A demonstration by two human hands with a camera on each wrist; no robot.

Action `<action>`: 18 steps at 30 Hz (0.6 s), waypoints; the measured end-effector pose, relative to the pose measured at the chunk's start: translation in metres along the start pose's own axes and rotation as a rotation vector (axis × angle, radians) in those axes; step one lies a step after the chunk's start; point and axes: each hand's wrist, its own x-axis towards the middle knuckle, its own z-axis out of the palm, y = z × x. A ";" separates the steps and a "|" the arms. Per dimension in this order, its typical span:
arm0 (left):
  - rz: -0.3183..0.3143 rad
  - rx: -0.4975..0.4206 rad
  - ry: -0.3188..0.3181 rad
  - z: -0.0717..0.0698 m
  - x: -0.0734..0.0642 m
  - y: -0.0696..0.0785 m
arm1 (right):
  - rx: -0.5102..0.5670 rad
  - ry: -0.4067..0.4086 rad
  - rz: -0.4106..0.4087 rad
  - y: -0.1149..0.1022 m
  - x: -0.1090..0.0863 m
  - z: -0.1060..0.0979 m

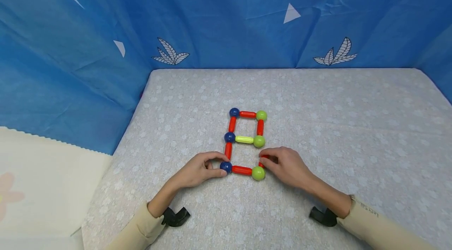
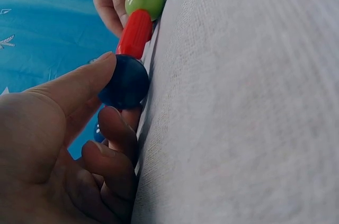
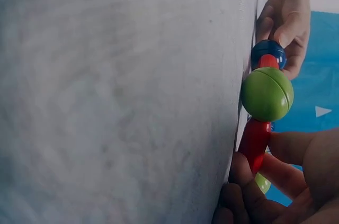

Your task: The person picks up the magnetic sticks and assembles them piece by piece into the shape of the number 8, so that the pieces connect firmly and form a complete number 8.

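Note:
A flat ladder-like figure of balls and rods lies on the table. My left hand pinches its near-left blue ball between thumb and fingers. From that ball a red rod runs right to a green ball. My right hand pinches another red rod, whose near end meets this green ball. Above the rod's far end sits a second green ball, joined by a yellow-green rod to the middle blue ball. Red rods, a blue ball and a green ball form the far square.
A pale patterned cloth covers the table. Blue sheeting with white shapes hangs behind the far edge and at the left. Black straps sit at both wrists, below beige sleeves. A cream cloth lies at the left.

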 end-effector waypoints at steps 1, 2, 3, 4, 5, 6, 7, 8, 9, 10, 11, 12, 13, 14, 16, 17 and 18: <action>0.000 0.002 0.000 0.000 0.000 0.000 | 0.006 0.000 0.001 0.000 0.000 0.000; 0.000 0.003 0.001 0.000 0.000 0.000 | 0.013 0.000 0.003 0.000 0.000 0.000; 0.001 0.005 0.002 0.000 0.000 0.000 | 0.020 0.001 0.005 0.000 0.000 0.000; 0.000 0.006 0.002 0.000 0.000 0.000 | 0.027 0.005 0.006 0.000 0.000 0.000; 0.000 0.005 0.002 0.000 0.000 0.000 | 0.033 0.007 0.008 0.000 -0.001 0.000; -0.002 0.004 0.001 0.000 0.000 0.000 | 0.039 0.009 0.010 0.000 -0.001 0.000; -0.003 0.003 0.000 0.000 0.000 0.000 | 0.044 0.013 0.013 0.000 -0.001 0.001; -0.004 0.001 -0.001 0.000 0.000 0.000 | 0.048 0.015 0.016 0.000 -0.001 0.001; -0.004 -0.001 -0.001 0.000 0.000 0.000 | 0.051 0.019 0.017 0.000 -0.002 0.001; -0.005 -0.002 -0.001 0.000 0.000 0.000 | 0.054 0.022 0.018 0.000 -0.002 0.001; -0.006 -0.002 -0.001 0.000 0.000 0.000 | 0.057 0.025 0.020 0.000 -0.002 0.001; -0.006 -0.003 -0.001 0.000 0.000 0.000 | 0.060 0.029 0.020 0.000 -0.002 0.002; -0.006 -0.002 -0.001 0.000 -0.001 0.000 | 0.063 0.033 0.020 0.000 -0.002 0.002; -0.006 -0.002 -0.001 0.000 -0.001 0.000 | 0.066 0.037 0.020 -0.001 -0.002 0.002; -0.007 -0.002 0.001 0.000 -0.001 0.000 | 0.069 0.041 0.021 -0.001 -0.003 0.002; -0.007 -0.001 0.001 0.000 -0.001 0.000 | 0.071 0.044 0.022 -0.001 -0.003 0.002; -0.006 -0.001 0.001 0.000 -0.001 0.000 | 0.074 0.047 0.023 -0.002 -0.003 0.002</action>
